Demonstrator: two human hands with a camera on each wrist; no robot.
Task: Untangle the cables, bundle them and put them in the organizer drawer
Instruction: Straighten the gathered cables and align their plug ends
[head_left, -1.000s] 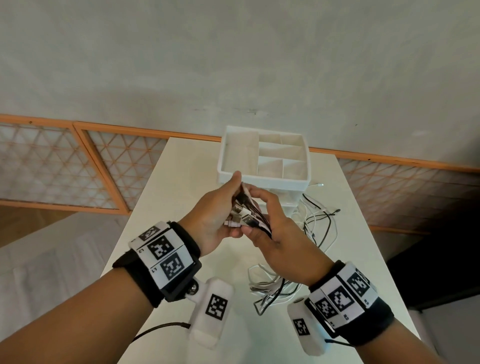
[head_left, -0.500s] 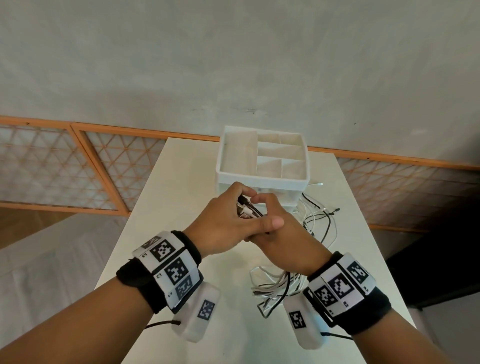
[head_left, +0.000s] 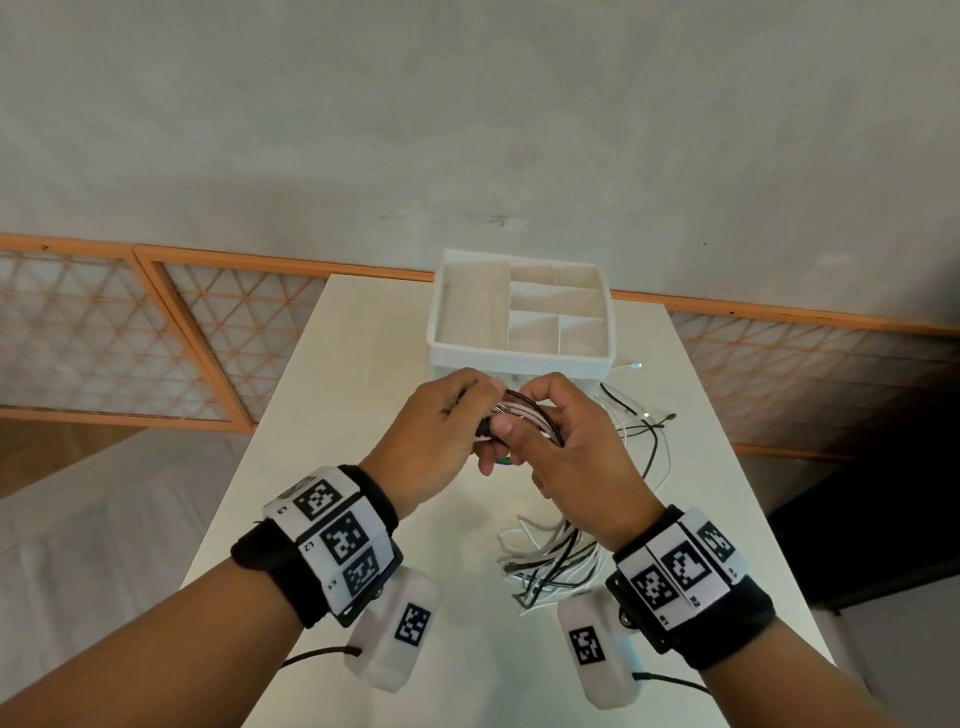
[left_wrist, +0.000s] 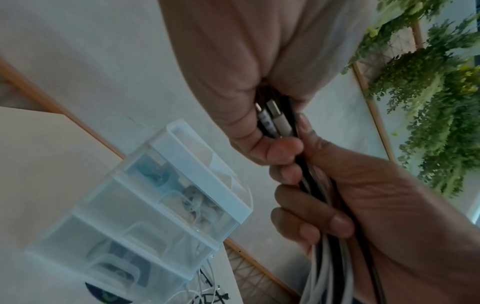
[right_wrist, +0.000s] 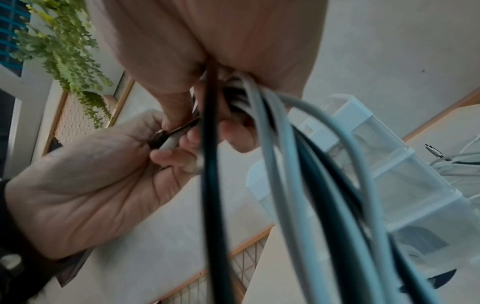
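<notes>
A bundle of black and white cables (head_left: 525, 411) is held above the table in front of the organizer. My left hand (head_left: 470, 415) grips the plug ends (left_wrist: 276, 121) of the bundle. My right hand (head_left: 545, 423) grips the bundle right beside it, fingers curled round the strands (left_wrist: 319, 191). Loops of the same cables (head_left: 553, 558) hang below my right wrist and sweep close past the right wrist camera (right_wrist: 275, 168). The white organizer (head_left: 519, 358) stands just behind my hands, with an open divided tray on top and clear drawers (left_wrist: 155, 207) under it that hold some white cables.
More loose black and white cables (head_left: 641, 428) lie on the white table (head_left: 332, 415) to the right of the organizer. The table's left half is bare. An orange-framed lattice screen (head_left: 156, 332) and a grey wall stand behind, with hanging green plants (left_wrist: 428, 82) off to the side.
Half a second ago my left fingers lay across my right hand. They have drawn back, and both hands now hold the bundle side by side, slightly closer to the organizer.
</notes>
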